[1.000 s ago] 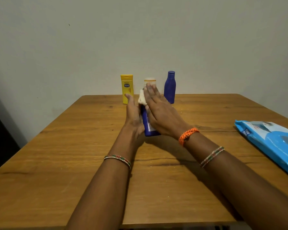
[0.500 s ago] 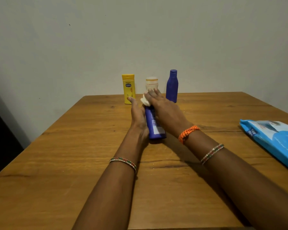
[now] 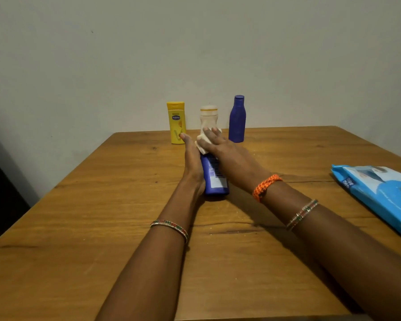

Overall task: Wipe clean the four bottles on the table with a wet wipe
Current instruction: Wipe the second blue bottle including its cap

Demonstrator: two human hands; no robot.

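Right hand (image 3: 227,154), fingers straight, presses wipe (image 3: 203,142) onto lying bottle (image 3: 214,176); left hand (image 3: 192,163) flat alongside; three bottles upright behind.

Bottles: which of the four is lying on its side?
The blue barcode bottle, held between the left hand and right hand with the wipe. The yellow bottle, cream bottle and dark blue bottle stand upright behind.

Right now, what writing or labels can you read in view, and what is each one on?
"mee mee": on the blue wipes pack, near its left end.
Yellow bottle: a blue oval logo, too blurred to read.
Blue bottle lying between the hands: a barcode and small print, unreadable.
White bottle and upright blue bottle: no visible text.
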